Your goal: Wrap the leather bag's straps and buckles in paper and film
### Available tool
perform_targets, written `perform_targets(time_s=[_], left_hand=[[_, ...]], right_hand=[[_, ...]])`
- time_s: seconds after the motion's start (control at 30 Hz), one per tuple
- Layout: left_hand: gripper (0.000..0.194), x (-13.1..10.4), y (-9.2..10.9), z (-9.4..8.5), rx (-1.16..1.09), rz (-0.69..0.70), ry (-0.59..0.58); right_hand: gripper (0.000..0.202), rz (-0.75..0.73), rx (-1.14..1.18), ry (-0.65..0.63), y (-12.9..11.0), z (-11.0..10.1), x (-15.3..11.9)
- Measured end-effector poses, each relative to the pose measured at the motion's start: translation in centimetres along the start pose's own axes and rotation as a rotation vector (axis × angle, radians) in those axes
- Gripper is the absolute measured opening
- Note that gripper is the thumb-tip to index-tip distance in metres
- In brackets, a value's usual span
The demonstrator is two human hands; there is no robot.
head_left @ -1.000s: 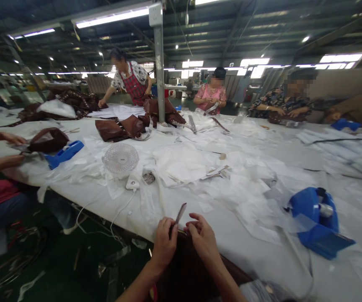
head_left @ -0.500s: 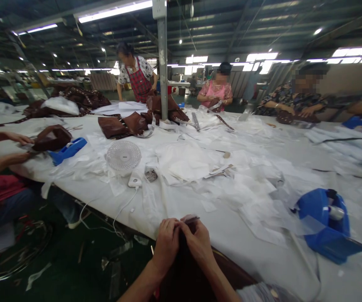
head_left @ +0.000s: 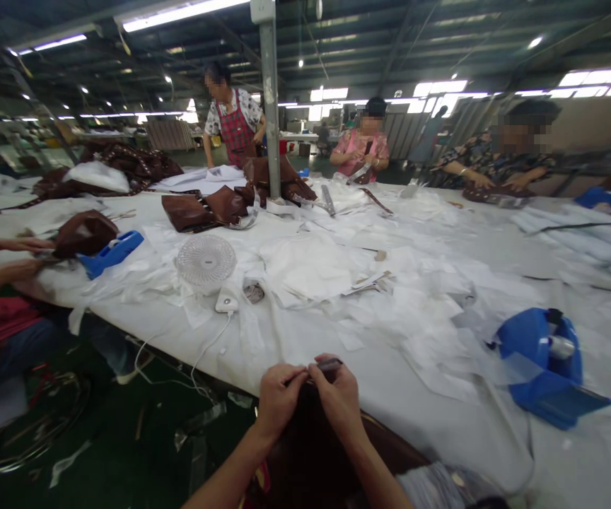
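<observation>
Here, in the head view, the left hand (head_left: 278, 397) and the right hand (head_left: 340, 397) meet at six o'clock, just over the near edge of the white table (head_left: 390, 396). Both are closed, fingertips pressed together in a pinch on a thin dark strip (head_left: 327, 365), which pokes out towards one o'clock above the right hand's knuckles. Below the hands a dark brown leather piece (head_left: 310, 452) lies against the person's lap, touching both wrists.

At three o'clock sits a blue tape dispenser (head_left: 544, 367), well apart from the hands. A small white fan (head_left: 205, 260) stands at eleven o'clock, its cable trailing over the table's edge, with loose white paper sheets (head_left: 310, 268) spread beyond it. At nine o'clock a co-worker's hands (head_left: 19, 258) hold a brown bag (head_left: 83, 233) next to a second blue dispenser (head_left: 109, 253). Three more people work along the far side at twelve o'clock, near a grey post (head_left: 270, 106) and further brown bags (head_left: 204, 208).
</observation>
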State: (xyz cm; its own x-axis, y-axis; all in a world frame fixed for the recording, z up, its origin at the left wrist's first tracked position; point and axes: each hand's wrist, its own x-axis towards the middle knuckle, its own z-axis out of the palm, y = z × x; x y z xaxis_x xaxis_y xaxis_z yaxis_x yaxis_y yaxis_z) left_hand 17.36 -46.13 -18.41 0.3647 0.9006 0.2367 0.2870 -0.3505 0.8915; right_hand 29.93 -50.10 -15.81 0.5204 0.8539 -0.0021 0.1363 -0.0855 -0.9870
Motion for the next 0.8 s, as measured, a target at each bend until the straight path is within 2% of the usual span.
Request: perform_targets(time_s=[0.1,0.2,0.27,0.3,0.33,0.4,0.47,0.5,0.53,0.6,0.67,0.8], left_hand=[[0.030,-1.5,-0.1,1.4,0.236,0.177,0.057],[0.044,-3.4,0.6,1.1,0.493,0.456,-0.008],[0.044,-4.9,0.8,0.1,0.436,0.512,-0.098],[0.039,-5.7,0.6,-0.5,0.345,0.459,-0.106],[0.033,-6.4,0.3,-1.2,0.225,0.330,-0.075],[0.020,-7.7,-0.9,-2.5,-0.085,-0.125,0.095],[0.025,-8.3,-2.5,-3.4,-0.482,-0.666,0.247],[0.029,-8.3,-3.3,-3.7,-0.691,-0.893,0.277],[0.031,-8.1,-4.0,-3.9,-0.882,-1.060,0.280],[0.028,-7.6,-5.0,-3.8,-1.145,-1.241,0.284],[0.021,-7.4,-5.6,-3.3,-1.260,-1.306,0.334],[0.020,-8.8,-6.6,-2.3,-1.335,-1.463,0.450]], right_hand=[[0.033,0.064,-0.020,0.052,1.1,0.0,0.4],[0.036,0.097,-0.029,0.042,1.8,-0.1,1.0],[0.040,0.111,-0.036,0.012,1.8,-0.5,1.3],[0.041,0.115,-0.041,-0.005,1.6,-0.8,1.4],[0.041,0.118,-0.046,-0.015,1.4,-1.1,1.3],[0.042,0.107,-0.092,-0.009,0.8,-1.8,0.8],[0.044,0.051,-0.199,-0.015,0.2,-2.3,-0.3],[0.043,0.000,-0.275,-0.046,0.0,-2.4,-1.0],[0.041,-0.064,-0.361,-0.098,-0.2,-2.4,-1.8],[0.033,-0.192,-0.535,-0.227,-0.5,-2.2,-3.2],[0.028,-0.268,-0.673,-0.306,-0.5,-2.0,-4.1],[0.029,-0.283,-0.724,-0.322,-0.3,-2.2,-4.8]])
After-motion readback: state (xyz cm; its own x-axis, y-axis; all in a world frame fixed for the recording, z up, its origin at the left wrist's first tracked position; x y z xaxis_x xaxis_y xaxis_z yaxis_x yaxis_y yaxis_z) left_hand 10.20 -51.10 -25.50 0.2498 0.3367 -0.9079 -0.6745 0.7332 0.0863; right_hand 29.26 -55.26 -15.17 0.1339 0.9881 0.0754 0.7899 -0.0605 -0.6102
